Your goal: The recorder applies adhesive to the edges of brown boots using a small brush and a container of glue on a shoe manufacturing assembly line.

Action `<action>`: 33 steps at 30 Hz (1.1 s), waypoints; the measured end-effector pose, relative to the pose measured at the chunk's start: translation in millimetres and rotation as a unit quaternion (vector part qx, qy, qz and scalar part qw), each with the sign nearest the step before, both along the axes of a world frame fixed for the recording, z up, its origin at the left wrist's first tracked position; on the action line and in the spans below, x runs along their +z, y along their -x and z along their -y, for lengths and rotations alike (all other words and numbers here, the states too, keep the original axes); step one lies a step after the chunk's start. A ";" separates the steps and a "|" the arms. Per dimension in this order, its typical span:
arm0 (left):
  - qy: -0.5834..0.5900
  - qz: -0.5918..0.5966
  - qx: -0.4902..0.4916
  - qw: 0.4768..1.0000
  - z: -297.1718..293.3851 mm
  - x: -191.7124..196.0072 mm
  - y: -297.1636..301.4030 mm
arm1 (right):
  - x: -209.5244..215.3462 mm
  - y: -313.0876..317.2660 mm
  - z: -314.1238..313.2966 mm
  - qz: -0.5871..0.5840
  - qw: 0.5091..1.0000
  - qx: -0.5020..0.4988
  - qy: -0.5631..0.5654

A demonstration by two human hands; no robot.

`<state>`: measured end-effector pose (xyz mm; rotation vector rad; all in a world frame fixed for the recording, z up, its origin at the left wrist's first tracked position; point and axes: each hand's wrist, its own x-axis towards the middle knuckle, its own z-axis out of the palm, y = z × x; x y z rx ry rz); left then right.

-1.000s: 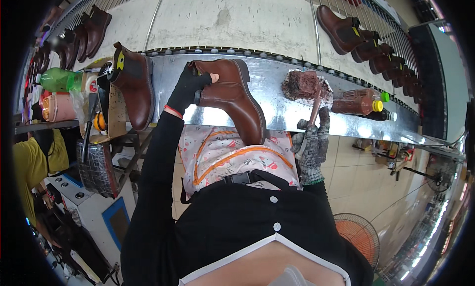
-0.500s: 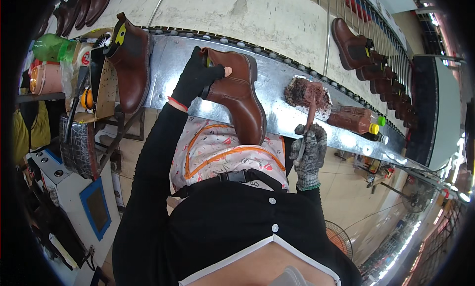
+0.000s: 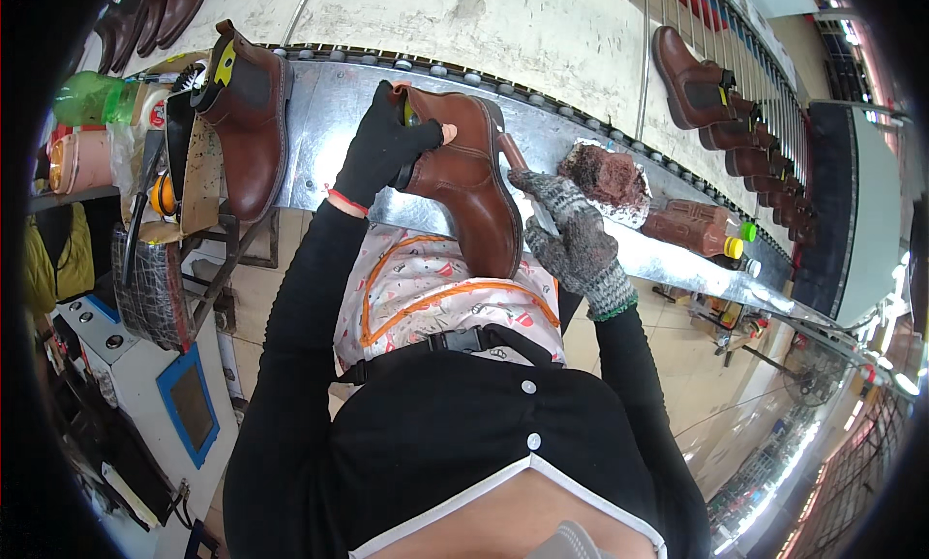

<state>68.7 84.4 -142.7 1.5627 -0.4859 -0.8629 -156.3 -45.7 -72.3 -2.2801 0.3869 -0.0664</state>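
My left hand (image 3: pixel 377 148), in a black glove with bare fingertips, grips a brown leather boot (image 3: pixel 460 196) by its upper shaft. The boot lies on its side over the metal ledge, its toe toward my apron and its sole facing right. In my right hand (image 3: pixel 578 232), gloved in grey knit, is a slim brown-stained brush (image 3: pixel 513 153). Its end is at the sole's edge near the heel; whether it touches cannot be made out. Right of that hand sits a foil-like tray (image 3: pixel 631 213) holding a dark brown, wet-looking sponge (image 3: pixel 607 177).
Another brown boot (image 3: pixel 254 133) stands at left beside a cardboard box (image 3: pixel 203 186). A bottle of brown liquid (image 3: pixel 684 227) lies right of the tray. Beyond the metal ledge (image 3: pixel 324 114) runs a pale conveyor belt (image 3: pixel 406 22). Several boots (image 3: pixel 692 80) line the rack at right.
My right hand has moved left and up from beside the tray, carrying the brush off the sponge to the boot's sole edge. My left hand and the boot stay nearly in place.
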 end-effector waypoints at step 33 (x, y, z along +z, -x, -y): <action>0.012 -0.025 -0.005 1.000 -0.5 -2.5 -0.9 | 2.9 -10.0 0.2 0.022 0.998 -0.023 -0.053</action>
